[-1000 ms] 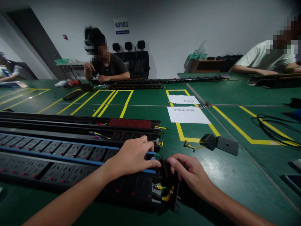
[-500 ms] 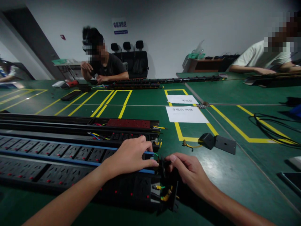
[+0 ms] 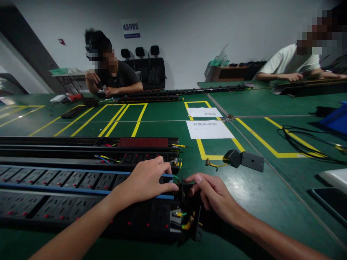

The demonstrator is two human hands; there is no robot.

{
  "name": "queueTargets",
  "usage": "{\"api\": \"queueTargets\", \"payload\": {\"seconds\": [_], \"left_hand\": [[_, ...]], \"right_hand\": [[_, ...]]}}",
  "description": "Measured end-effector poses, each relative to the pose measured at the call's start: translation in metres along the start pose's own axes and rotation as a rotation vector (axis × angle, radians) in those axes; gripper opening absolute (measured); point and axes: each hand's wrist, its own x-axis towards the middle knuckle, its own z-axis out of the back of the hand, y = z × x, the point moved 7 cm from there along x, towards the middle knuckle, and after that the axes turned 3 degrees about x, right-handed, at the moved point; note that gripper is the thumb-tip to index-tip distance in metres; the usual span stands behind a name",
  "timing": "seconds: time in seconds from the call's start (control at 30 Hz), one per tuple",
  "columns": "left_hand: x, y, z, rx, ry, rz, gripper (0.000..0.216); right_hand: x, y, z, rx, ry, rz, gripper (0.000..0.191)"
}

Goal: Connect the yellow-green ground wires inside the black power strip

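A long black power strip with blue edges (image 3: 73, 179) lies across the table. My left hand (image 3: 148, 177) grips it near its right end, the thumb along the near edge and the fingers over the top. At that end stands a small black end cap (image 3: 183, 191), held by the bent fingers and thumb of my right hand (image 3: 210, 189). A green wire (image 3: 176, 177) shows between the strip and the cap. Nearer me lies a second black power strip (image 3: 135, 217), its yellow-green wires (image 3: 187, 224) exposed beside another black end plate (image 3: 197, 224).
Beyond lie a strip with a dark red socket block (image 3: 143, 142), paper sheets (image 3: 210, 130) and a loose black end cap with a wire (image 3: 233, 159). Black cables (image 3: 295, 142) and a phone-like device (image 3: 329, 202) are at right. Two co-workers (image 3: 119, 77) (image 3: 287, 63) sit across the table.
The view has shifted slightly, so the scene sits further left. My right fingers have straightened a little against the end cap, which stands closer to the strip's end. My left hand keeps its hold.
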Motion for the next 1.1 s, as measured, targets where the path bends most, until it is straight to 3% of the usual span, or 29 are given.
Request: {"api": "queueTargets", "payload": {"seconds": [0.23,0.47,0.7,1.1], "left_hand": [[0.001,0.001,0.0,-0.01,0.013,0.002,0.039],[0.001,0.001,-0.001,-0.009,0.022,0.034,0.041],[0.001,0.001,-0.002,-0.015,0.015,0.028,0.041],[0.001,0.001,-0.002,-0.021,-0.02,0.013,0.037]], "right_hand": [[0.002,-0.001,0.003,-0.016,-0.069,-0.015,0.057],[0.002,-0.001,-0.002,0.084,0.085,-0.022,0.052],[0.003,-0.006,-0.004,0.119,0.149,-0.083,0.054],[0.002,0.014,0.0,0.223,0.38,-0.153,0.065]]}}
